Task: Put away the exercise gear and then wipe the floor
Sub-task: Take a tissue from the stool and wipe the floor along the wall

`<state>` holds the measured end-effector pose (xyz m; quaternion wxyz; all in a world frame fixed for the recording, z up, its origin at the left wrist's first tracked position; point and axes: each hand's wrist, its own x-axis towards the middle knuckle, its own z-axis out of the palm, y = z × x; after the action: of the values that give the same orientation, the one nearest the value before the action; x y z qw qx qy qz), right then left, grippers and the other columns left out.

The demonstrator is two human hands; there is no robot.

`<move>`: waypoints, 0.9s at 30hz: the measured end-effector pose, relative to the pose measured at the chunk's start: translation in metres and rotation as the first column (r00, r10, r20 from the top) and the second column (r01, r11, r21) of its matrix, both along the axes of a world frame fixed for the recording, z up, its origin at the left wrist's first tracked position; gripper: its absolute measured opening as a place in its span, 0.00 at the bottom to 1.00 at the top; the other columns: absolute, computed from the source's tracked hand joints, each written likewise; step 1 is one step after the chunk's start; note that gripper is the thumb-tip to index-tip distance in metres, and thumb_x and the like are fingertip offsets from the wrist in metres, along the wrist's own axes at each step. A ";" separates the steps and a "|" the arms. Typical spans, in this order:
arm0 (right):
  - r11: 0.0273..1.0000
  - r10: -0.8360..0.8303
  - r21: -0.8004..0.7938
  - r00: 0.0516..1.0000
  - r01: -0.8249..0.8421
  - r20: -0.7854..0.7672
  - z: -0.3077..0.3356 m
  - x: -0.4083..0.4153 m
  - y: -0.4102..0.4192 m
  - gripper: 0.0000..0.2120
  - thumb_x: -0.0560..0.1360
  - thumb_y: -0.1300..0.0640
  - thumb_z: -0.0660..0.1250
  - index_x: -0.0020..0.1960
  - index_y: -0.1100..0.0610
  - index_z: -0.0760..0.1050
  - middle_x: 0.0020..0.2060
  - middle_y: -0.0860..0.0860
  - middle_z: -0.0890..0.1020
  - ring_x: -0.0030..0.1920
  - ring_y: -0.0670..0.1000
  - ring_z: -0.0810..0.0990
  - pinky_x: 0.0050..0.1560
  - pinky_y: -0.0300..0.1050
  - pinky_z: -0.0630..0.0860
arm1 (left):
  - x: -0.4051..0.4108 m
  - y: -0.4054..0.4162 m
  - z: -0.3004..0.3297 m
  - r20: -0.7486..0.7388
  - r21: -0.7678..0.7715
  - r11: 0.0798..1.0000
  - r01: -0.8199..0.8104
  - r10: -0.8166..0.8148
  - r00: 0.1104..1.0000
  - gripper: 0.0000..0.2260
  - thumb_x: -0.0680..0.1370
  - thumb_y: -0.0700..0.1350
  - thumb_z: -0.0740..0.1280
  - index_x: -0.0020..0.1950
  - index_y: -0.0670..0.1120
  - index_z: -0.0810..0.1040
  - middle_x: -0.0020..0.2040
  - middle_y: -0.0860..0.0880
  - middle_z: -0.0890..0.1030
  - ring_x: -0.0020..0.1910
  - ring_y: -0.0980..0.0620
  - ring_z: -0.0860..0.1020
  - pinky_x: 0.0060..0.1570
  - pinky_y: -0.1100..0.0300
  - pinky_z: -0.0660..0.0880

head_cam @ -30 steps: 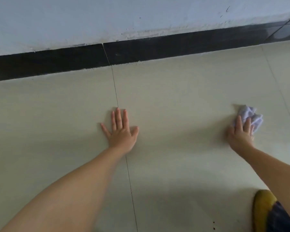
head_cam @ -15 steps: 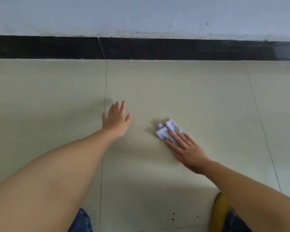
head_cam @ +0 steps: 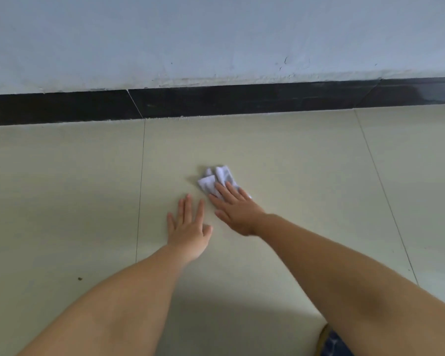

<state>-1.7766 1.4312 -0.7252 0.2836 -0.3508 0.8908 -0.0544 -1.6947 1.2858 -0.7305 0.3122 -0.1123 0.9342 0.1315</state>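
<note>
While my right hand (head_cam: 238, 214) presses flat-fingered on the cloth (head_cam: 216, 179) — soft, light, bunching easily — my left hand (head_cam: 188, 227) rests flat just beside it; press its middle.

The light is soft and rather dim, without glare. A broad shadow lies on the floor (head_cam: 306, 155) below the left hand (head_cam: 189, 229). The whole picture is slightly blurred, and the skirting (head_cam: 242, 100) bends near the edges.
</note>
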 end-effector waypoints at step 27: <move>0.814 0.555 0.034 0.757 -0.581 -0.346 -0.025 -0.147 0.122 0.26 0.80 0.45 0.45 0.77 0.49 0.51 0.77 0.51 0.55 0.76 0.56 0.55 0.74 0.55 0.55 | 0.017 -0.005 -0.035 -0.497 -0.060 0.996 -0.069 0.030 0.867 0.24 0.75 0.47 0.53 0.71 0.42 0.65 0.71 0.42 0.69 0.71 0.47 0.61 0.66 0.47 0.54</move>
<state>-1.9240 1.5527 -0.7501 0.1154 -0.6185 0.7748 0.0620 -1.6779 1.2810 -0.7654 0.0545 -0.1105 0.9840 0.1284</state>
